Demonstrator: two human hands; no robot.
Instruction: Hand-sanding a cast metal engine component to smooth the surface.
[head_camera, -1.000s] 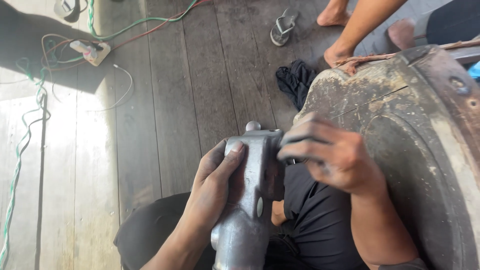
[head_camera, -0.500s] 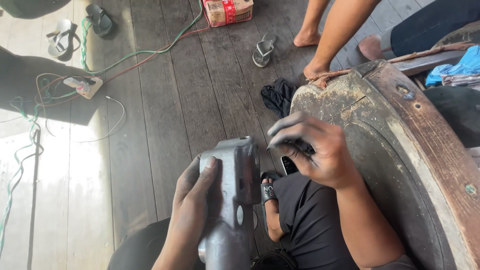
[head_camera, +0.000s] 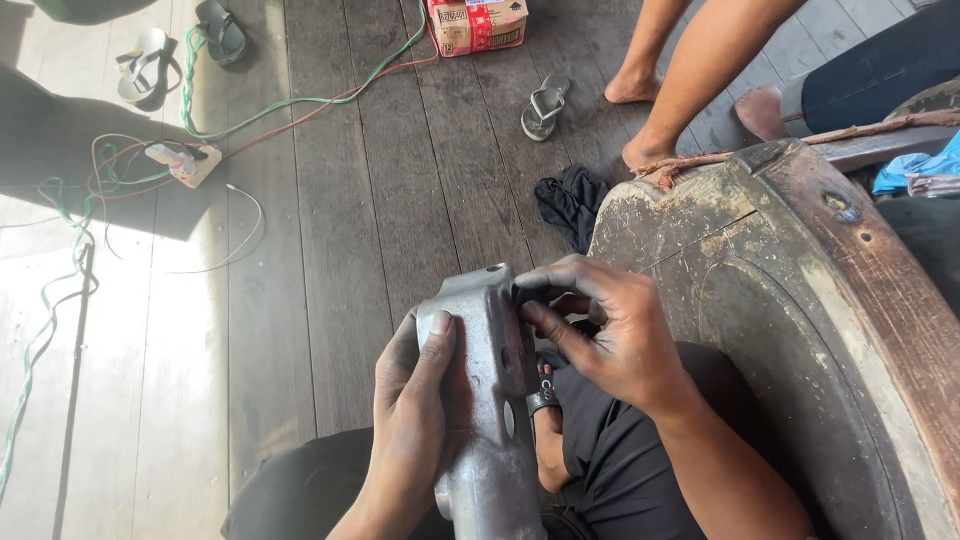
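Closest to me, my left hand (head_camera: 415, 415) wraps the grey cast-metal housing (head_camera: 488, 400) from its left side, thumb laid flat along the front face and fingers curled round the back, so it is clamped on the casting. That housing stands nearly upright over my lap, its upper end near the middle of the view. My right hand (head_camera: 605, 335) sits at the housing's top right edge, fingertips bunched and pinching there; whether something small is caught between them I cannot tell. Compared with half a second ago, both hands keep the same hold, though the left thumb now lies higher on the face and the casting leans a little less. Just beside my right wrist rises the large worn wooden form with a curved rim (head_camera: 800, 300), as close to my arm as before.

Further out, a dark cloth (head_camera: 570, 205) lies on the plank floor (head_camera: 360, 250) against that form. Beyond it another person's bare legs (head_camera: 690, 80) stand near a single sandal (head_camera: 545, 105). My view has tipped upward, so a small red-and-tan carton (head_camera: 478, 25) now shows fully at the top, with two more sandals (head_camera: 180, 50) and a green cable (head_camera: 300, 100) running to a white power strip (head_camera: 185, 165) on the far left.
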